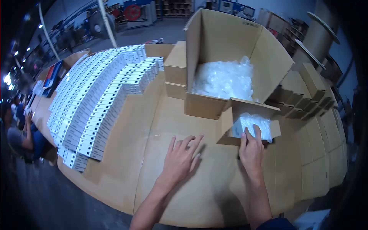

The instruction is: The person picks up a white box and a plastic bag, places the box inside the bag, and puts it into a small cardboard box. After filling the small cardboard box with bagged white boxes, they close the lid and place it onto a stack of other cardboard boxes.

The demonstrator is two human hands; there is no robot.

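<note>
My left hand [180, 159] lies flat and open on the cardboard-covered table [161, 115], fingers spread, holding nothing. My right hand [252, 151] grips the near edge of a small open cardboard box [226, 126], with two fingers reaching over the rim onto a plastic-wrapped item [255, 122] inside it. Just behind stands a large open carton [226, 42] filled with clear plastic bags [224, 78].
Rows of several small white boxes [99, 96] are stacked across the left of the table. Closed small brown boxes [306, 92] are lined up on the right. A seated person [23, 134] is at the far left beyond the table edge.
</note>
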